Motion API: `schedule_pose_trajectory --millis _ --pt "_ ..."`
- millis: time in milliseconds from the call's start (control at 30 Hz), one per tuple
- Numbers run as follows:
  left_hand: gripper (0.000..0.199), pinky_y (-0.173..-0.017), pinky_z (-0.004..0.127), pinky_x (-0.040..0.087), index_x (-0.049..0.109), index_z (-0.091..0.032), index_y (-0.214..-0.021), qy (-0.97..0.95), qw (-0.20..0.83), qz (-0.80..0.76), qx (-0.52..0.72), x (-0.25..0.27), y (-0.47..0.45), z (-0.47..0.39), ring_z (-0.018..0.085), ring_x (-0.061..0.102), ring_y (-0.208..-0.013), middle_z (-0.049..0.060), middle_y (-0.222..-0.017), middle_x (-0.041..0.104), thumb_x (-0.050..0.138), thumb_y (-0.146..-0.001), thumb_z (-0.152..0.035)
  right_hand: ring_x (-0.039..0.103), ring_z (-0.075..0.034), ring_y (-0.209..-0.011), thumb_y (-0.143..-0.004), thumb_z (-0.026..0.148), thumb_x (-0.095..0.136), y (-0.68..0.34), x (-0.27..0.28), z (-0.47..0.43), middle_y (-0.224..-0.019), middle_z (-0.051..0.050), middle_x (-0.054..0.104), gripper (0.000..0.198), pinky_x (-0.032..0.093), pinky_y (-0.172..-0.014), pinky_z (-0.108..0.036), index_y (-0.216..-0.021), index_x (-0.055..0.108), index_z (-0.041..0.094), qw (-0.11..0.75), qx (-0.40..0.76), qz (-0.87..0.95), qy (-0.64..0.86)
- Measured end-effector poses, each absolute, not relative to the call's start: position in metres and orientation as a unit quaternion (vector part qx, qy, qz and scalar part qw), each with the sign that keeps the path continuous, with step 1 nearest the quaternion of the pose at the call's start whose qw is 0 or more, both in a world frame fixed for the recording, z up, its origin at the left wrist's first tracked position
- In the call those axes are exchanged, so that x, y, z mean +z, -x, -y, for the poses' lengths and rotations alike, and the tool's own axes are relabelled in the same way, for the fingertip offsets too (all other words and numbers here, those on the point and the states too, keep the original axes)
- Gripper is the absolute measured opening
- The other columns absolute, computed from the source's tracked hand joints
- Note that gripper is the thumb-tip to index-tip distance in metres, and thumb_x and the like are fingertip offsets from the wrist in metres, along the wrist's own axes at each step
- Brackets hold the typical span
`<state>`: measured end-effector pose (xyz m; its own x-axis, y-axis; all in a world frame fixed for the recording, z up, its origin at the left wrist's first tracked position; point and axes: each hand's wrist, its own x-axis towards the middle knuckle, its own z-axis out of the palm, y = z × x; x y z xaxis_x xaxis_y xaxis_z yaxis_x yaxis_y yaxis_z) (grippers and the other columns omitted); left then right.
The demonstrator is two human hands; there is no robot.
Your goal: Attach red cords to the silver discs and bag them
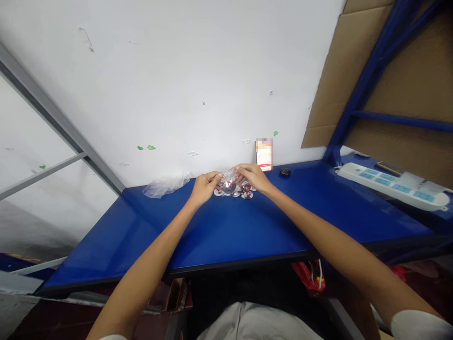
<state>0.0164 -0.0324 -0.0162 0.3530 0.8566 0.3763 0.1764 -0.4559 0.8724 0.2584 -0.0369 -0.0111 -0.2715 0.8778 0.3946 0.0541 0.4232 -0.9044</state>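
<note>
Between my two hands is a clear plastic bag point(230, 177) with a round, shiny, dark-and-red item in it. My left hand point(206, 187) pinches the bag's left side between thumb and fingers. On the opposite side my right hand point(252, 176) is closed on the bag's upper edge. Under and just behind the bag lies a small pile of round, shiny red-and-white pieces point(247, 194), partly hidden by the bag and my hands. Their exact kind is too small to make out.
Clear plastic bags point(164, 186) lie on the blue table point(226, 231) at left, by the wall. A phone point(264, 156) leans upright against the wall, near a small black object point(285, 172). A white power strip point(392, 185) sits at right beside a blue frame point(364, 85).
</note>
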Motion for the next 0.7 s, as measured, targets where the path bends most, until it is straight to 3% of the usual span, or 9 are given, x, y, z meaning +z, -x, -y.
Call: schedule_pose_trajectory --millis 200,333,433,600,700 --pt "0.051 -0.071 0.033 0.063 0.080 -0.016 -0.111 -0.735 0.348 -0.368 0.452 -0.020 -0.015 0.032 0.024 0.077 -0.080 0.007 -0.092 0.081 0.066 -0.098 -0.063 0.078 -0.025 -0.096 -0.099 0.064 0.065 -0.260 -0.001 0.042 -0.106 -0.010 0.083 0.049 0.062 -0.084 -0.035 -0.115 0.081 0.021 0.486 0.393 0.707 0.331" --pt "0.042 -0.068 0.027 0.057 0.075 -0.020 -0.112 -0.785 0.269 -0.366 0.421 -0.020 -0.018 0.041 0.019 0.073 -0.071 0.001 -0.079 0.078 0.061 -0.104 -0.058 0.077 -0.027 -0.104 -0.091 0.059 0.078 -0.250 -0.005 0.048 -0.109 -0.008 0.084 0.040 0.059 -0.095 -0.038 -0.106 0.085 0.022 0.432 0.345 0.748 0.367" --pt "0.038 -0.065 0.025 0.054 0.072 -0.021 -0.107 -0.788 0.242 -0.372 0.426 -0.019 -0.019 0.045 0.017 0.070 -0.066 -0.002 -0.071 0.073 0.060 -0.105 -0.057 0.078 -0.027 -0.095 -0.086 0.057 0.082 -0.249 -0.007 0.047 -0.097 -0.007 0.084 0.040 0.060 -0.088 -0.036 -0.098 0.086 0.019 0.427 0.353 0.742 0.377" --pt "0.042 -0.072 0.031 0.063 0.074 -0.019 -0.096 -0.742 0.305 -0.354 0.481 -0.018 -0.021 0.042 0.022 0.077 -0.083 0.004 -0.090 0.079 0.069 -0.098 -0.060 0.075 -0.025 -0.083 -0.075 0.059 0.089 -0.252 -0.006 0.041 -0.088 -0.007 0.083 0.043 0.062 -0.073 -0.033 -0.090 0.087 0.018 0.445 0.419 0.692 0.386" --pt "0.045 -0.073 0.034 0.065 0.077 -0.018 -0.094 -0.721 0.334 -0.366 0.485 -0.020 -0.020 0.036 0.024 0.077 -0.079 0.005 -0.085 0.079 0.072 -0.095 -0.063 0.074 -0.024 -0.080 -0.072 0.060 0.091 -0.252 -0.005 0.041 -0.085 -0.006 0.082 0.044 0.062 -0.072 -0.033 -0.086 0.087 0.019 0.446 0.438 0.680 0.383"
